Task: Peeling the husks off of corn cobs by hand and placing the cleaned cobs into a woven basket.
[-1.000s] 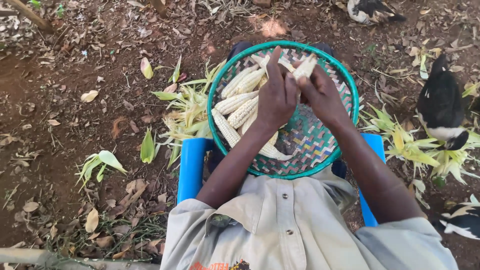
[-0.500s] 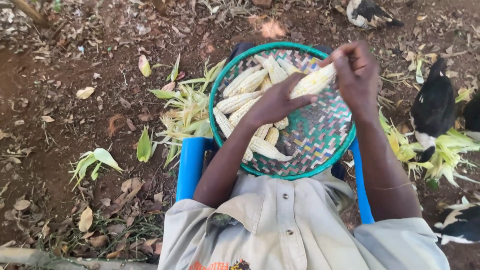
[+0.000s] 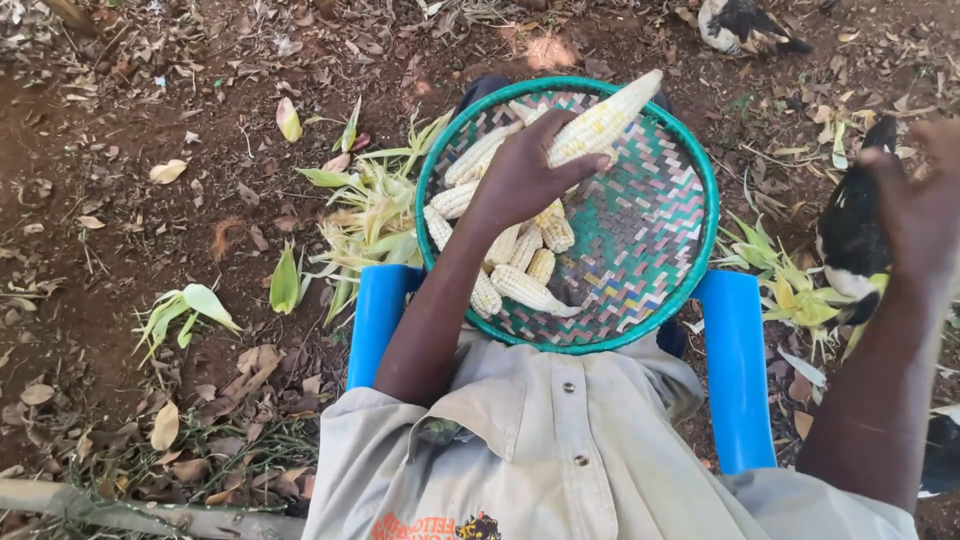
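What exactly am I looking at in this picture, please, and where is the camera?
The camera sits on a person's head and looks down, so you see their own shirt and two bare arms. They sit on a blue chair over bare soil strewn with dry leaves and green husks. On their lap rests a round woven tray with a green rim, holding several peeled corn cobs. The left hand holds one cob above the tray. The right hand is out to the side, blurred and seemingly empty, near a black and white bird.
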